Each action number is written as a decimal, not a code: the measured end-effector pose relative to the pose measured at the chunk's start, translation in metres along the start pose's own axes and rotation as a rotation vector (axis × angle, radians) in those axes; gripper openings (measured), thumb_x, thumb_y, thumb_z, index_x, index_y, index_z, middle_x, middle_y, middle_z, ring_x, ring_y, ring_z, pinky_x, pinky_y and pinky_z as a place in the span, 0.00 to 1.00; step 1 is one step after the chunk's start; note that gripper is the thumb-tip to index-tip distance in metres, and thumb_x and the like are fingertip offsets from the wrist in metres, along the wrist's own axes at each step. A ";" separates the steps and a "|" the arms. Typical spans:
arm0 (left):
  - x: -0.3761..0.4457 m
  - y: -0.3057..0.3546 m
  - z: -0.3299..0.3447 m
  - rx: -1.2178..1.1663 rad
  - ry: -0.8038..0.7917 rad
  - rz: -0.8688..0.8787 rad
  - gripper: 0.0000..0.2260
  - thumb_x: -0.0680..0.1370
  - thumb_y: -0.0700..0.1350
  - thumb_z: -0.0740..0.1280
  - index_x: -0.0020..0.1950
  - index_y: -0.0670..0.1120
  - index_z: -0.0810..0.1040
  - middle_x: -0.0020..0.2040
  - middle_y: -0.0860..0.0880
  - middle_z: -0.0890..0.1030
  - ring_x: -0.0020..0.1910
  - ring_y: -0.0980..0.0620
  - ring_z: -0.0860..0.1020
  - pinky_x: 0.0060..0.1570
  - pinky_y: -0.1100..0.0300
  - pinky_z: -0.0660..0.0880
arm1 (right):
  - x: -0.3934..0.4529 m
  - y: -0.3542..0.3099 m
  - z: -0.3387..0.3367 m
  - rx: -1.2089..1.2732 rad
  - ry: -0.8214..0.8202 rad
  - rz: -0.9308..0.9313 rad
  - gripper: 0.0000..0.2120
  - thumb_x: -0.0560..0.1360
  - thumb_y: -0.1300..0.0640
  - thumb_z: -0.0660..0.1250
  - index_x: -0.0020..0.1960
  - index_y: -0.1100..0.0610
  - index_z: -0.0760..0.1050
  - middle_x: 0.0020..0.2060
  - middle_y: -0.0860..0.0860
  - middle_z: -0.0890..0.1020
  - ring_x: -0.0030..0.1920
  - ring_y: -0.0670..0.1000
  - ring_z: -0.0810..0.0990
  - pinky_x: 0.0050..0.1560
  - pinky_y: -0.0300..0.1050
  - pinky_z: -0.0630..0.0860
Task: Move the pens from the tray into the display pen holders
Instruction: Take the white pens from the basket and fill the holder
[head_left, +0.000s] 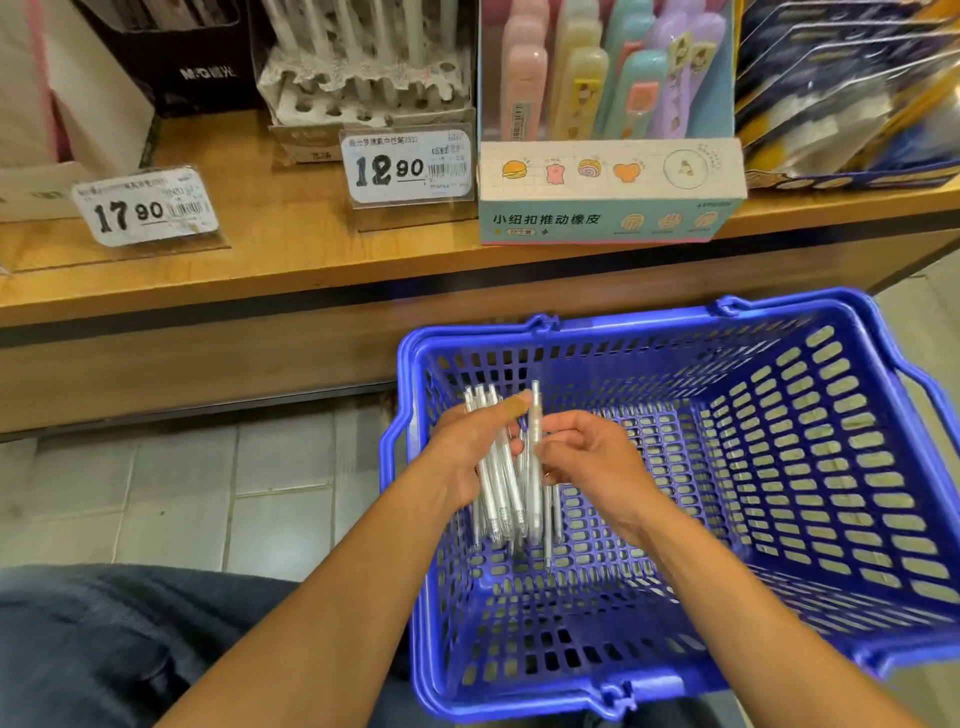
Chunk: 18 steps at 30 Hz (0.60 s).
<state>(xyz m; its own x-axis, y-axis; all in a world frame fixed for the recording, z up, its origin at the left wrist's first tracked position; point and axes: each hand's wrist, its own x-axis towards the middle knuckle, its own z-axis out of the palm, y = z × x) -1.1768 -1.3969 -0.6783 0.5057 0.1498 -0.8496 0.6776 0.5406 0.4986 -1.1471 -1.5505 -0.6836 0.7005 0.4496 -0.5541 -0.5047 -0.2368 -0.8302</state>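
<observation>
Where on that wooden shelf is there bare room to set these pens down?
Bare wood shows on the shelf between the 17.90 price tag and the 12.90 price tag, and along the front edge. Farther back it is crowded: pen holder, eraser display box, packaged goods.

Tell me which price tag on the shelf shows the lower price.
The right price tag, reading 12.90, in front of the white pen holder; the left tag reads 17.90.

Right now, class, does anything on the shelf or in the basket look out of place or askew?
Yes. The 17.90 price tag sits tilted, out of line with the shelf edge, unlike the straighter 12.90 tag. The pen holder behind has many open slots. The pens are bunched in both hands over the basket, none spilled.
</observation>
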 end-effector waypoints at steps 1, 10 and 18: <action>-0.002 0.000 0.001 0.007 -0.013 -0.003 0.50 0.59 0.56 0.83 0.75 0.42 0.66 0.64 0.41 0.78 0.55 0.43 0.81 0.57 0.44 0.78 | -0.003 -0.002 0.006 -0.009 -0.014 -0.006 0.09 0.73 0.66 0.71 0.52 0.57 0.78 0.37 0.52 0.85 0.35 0.48 0.82 0.39 0.39 0.78; 0.003 -0.002 0.001 0.082 0.079 0.063 0.38 0.67 0.44 0.77 0.74 0.40 0.66 0.70 0.40 0.74 0.65 0.43 0.75 0.65 0.45 0.72 | 0.022 0.006 -0.008 0.000 -0.158 0.045 0.06 0.74 0.60 0.72 0.50 0.59 0.81 0.41 0.56 0.85 0.38 0.51 0.84 0.40 0.41 0.80; 0.004 -0.002 0.000 0.036 0.101 0.012 0.22 0.74 0.34 0.69 0.68 0.39 0.69 0.61 0.38 0.78 0.34 0.51 0.77 0.42 0.54 0.77 | 0.094 0.094 -0.036 -0.846 0.098 0.336 0.06 0.78 0.63 0.65 0.44 0.63 0.78 0.42 0.59 0.81 0.43 0.58 0.79 0.46 0.48 0.77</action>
<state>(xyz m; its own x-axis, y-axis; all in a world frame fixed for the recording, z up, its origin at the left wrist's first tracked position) -1.1765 -1.3973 -0.6831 0.4586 0.2400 -0.8556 0.6917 0.5081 0.5132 -1.1108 -1.5613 -0.8159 0.6427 0.1769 -0.7454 -0.1789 -0.9114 -0.3705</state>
